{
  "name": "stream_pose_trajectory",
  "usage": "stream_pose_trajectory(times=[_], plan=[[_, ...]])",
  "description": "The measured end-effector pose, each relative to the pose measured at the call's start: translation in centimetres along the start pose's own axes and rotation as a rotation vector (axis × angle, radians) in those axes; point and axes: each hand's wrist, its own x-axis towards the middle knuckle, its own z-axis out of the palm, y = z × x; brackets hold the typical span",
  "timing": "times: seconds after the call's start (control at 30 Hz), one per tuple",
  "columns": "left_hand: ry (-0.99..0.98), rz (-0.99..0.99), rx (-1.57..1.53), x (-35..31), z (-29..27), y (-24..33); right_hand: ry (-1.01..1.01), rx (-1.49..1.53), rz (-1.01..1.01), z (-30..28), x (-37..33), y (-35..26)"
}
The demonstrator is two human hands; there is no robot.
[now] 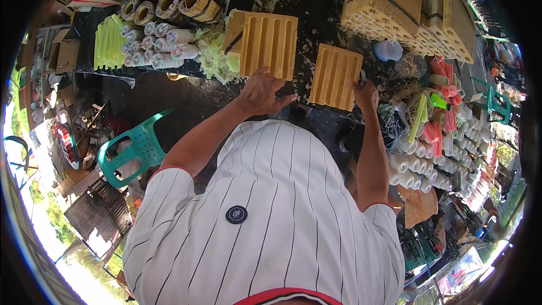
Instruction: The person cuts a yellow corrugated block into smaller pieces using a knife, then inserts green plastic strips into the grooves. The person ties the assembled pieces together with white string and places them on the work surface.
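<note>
Two tan grooved boards lie at the table's near edge. My left hand [262, 93] is at the lower edge of the left grooved board [268, 45], its fingertips touching it and its thumb spread away. The smaller right grooved board [336, 77] lies slightly tilted. Beside its right edge, my right hand [367, 96] is closed, with a small greyish tip showing above the fingers; what it holds is too small to name. Under the left board, a brown flat piece with a dark strap [234, 36] sticks out, next to a heap of pale green wrapping [217, 56].
Cardboard tubes [200, 5], wrapped rolls [166, 39] and green strips [110, 42] fill the table's left. Strapped stacks of holed blocks [384, 3] stand at back right. White rolls [418, 164] and red tubes [443, 90] crowd the right. A green plastic chair [132, 149] stands left.
</note>
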Motion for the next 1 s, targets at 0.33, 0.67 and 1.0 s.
stream_pose_trajectory(times=[0.33, 0.67, 1.0], plan=[[0.228, 0.344, 0.225, 3.1, 0.1, -4.2, -0.308, 0.453, -0.093, 3.1, -4.3, -17.4], [0.611, 0.04, 0.212, 1.6, 2.7, -6.4, -0.552, 1.059, 0.226, 11.3, -6.8, -16.7], [0.577, 0.046, 0.218, 2.2, 3.7, -7.4, -0.421, 1.3, 0.329, 12.2, -7.7, -17.6]])
